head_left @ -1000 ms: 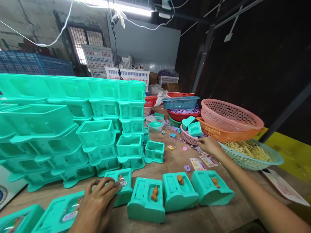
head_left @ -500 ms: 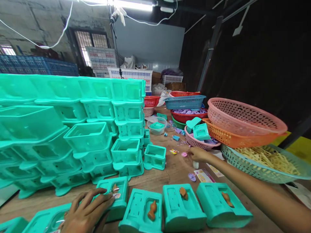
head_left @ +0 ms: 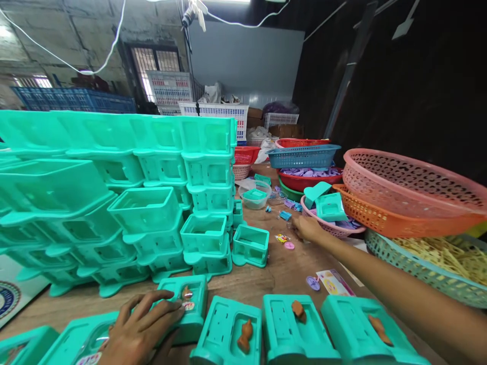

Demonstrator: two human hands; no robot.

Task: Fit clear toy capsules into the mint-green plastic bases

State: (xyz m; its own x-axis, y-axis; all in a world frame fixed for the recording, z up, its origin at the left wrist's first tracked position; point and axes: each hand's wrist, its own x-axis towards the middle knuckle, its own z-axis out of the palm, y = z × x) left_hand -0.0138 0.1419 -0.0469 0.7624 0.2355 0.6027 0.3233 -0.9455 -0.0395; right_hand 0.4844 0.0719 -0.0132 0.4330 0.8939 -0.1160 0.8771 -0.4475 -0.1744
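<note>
My left hand [head_left: 139, 332] lies flat with spread fingers on a teal plastic toy case [head_left: 188, 306] at the near edge of the wooden table [head_left: 274, 274]. That case carries a small brown figure and a sticker. To its right stand three more teal cases [head_left: 228, 329] with brown figures [head_left: 245, 337] in their recesses. My right hand [head_left: 306, 228] reaches far across the table and rests beside the pink basket [head_left: 329, 230], close to a small pink disc [head_left: 289, 245] and a colourful bit [head_left: 281, 238]. Whether its fingers pinch anything is unclear.
A tall wall of stacked teal cases [head_left: 114, 192] fills the left. Pink and orange baskets [head_left: 403, 197] sit stacked at right above a basket of pale sticks [head_left: 437, 253]. Sticker sheets [head_left: 333, 282], a purple disc [head_left: 313, 282], a clear tub [head_left: 254, 195], and blue and red baskets [head_left: 302, 157] lie farther back.
My right hand has moved leftward and farther away, from the sticker sheets to the spot by the pink basket. My view has shifted closer. My left hand stays on the case.
</note>
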